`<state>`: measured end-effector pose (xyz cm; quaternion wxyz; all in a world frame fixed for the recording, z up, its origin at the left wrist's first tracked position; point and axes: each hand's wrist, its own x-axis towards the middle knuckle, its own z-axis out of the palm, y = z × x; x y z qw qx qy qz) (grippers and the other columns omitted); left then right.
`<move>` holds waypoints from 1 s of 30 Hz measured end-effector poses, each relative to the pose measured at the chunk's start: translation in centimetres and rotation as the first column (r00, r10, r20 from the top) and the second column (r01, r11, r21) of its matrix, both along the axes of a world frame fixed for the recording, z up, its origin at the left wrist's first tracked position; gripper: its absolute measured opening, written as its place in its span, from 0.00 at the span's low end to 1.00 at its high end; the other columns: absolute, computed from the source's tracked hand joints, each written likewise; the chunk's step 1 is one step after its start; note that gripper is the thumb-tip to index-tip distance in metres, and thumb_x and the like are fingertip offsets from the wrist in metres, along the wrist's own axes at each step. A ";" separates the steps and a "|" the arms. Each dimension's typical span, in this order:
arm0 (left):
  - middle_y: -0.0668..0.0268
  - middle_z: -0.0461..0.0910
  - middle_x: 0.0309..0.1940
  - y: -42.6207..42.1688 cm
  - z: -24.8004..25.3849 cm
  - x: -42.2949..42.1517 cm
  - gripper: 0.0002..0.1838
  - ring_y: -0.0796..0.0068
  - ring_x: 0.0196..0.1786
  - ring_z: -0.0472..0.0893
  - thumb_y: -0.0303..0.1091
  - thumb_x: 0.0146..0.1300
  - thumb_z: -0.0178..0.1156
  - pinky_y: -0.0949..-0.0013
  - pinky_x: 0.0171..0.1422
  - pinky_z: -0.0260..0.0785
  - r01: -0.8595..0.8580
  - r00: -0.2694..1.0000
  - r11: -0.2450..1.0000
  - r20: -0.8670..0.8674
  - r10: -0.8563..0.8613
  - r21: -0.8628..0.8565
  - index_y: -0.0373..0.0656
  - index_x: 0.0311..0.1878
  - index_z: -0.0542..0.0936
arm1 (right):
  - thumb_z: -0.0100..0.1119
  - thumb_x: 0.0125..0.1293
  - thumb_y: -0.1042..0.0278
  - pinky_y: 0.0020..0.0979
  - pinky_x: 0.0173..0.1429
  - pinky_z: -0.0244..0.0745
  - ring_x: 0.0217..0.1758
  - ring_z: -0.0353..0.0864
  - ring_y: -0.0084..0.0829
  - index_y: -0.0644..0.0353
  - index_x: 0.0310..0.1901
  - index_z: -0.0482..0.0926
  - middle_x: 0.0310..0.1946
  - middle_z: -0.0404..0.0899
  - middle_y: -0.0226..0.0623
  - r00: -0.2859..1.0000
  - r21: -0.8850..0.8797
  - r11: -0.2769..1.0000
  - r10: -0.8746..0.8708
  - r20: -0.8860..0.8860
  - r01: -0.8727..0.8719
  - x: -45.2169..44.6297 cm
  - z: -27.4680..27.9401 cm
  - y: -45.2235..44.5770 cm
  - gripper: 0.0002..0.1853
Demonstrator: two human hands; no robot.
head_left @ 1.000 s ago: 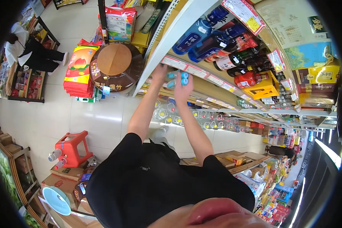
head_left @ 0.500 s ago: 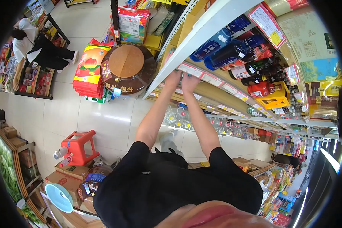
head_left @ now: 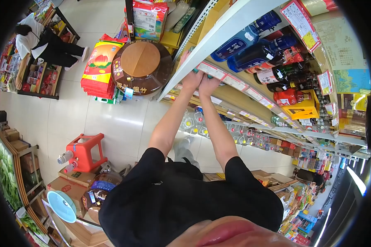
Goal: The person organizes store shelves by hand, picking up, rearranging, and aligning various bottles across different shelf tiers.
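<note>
Both of my hands reach into the shelf level below the blue bottles (head_left: pixel 237 44), close together behind the price-tag strip (head_left: pixel 235 83). My left hand (head_left: pixel 192 79) is beside the white shelf upright (head_left: pixel 210 48), its fingers mostly hidden by the strip. Just to its right is my right hand (head_left: pixel 209 84), with its fingertips also covered. Small teal spots, parts of the blue-capped bottles, show at the fingers of both hands. How each hand grips them is hidden.
A large brown jar (head_left: pixel 142 66) and red rice bags (head_left: pixel 99 68) stand left of the shelf. Clear jugs (head_left: pixel 198 123) line the floor below. A red stool (head_left: pixel 86 152) is at lower left. Another person (head_left: pixel 49 47) stands at upper left.
The blue-capped bottles, visible in my hands a second ago, have gone in behind the shelf edge with my hands. The view has shifted, so the shelf appears farther right.
</note>
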<state>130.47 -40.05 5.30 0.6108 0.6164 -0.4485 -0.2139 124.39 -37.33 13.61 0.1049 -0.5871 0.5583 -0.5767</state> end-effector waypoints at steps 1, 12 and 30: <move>0.45 0.68 0.72 -0.1 0.1 0.1 0.39 0.39 0.73 0.68 0.44 0.59 0.71 0.46 0.78 0.59 -0.020 0.999 1.000 0.030 0.020 -0.002 0.37 0.71 0.70 | 0.66 0.66 0.70 0.46 0.59 0.76 0.56 0.85 0.52 0.68 0.53 0.83 0.52 0.86 0.55 0.999 -0.023 1.000 -0.012 -0.039 0.011 0.0 0.2 0.0 0.16; 0.40 0.76 0.56 -2.7 -4.0 -1.2 0.22 0.37 0.61 0.74 0.36 0.68 0.55 0.46 0.68 0.64 -0.212 0.966 0.974 0.168 0.196 0.085 0.32 0.61 0.75 | 0.65 0.70 0.64 0.54 0.70 0.65 0.65 0.72 0.64 0.70 0.62 0.75 0.61 0.74 0.62 0.977 0.122 0.986 0.130 -0.167 -0.110 -2.4 1.1 1.8 0.24; 0.39 0.76 0.59 1.3 5.0 -0.4 0.21 0.37 0.65 0.72 0.27 0.64 0.55 0.37 0.68 0.60 -0.009 1.000 0.999 0.012 0.010 -0.048 0.29 0.60 0.74 | 0.72 0.62 0.49 0.48 0.47 0.81 0.40 0.89 0.51 0.63 0.53 0.82 0.36 0.89 0.49 0.969 0.521 0.853 0.102 -0.223 0.029 -6.5 -5.1 3.4 0.27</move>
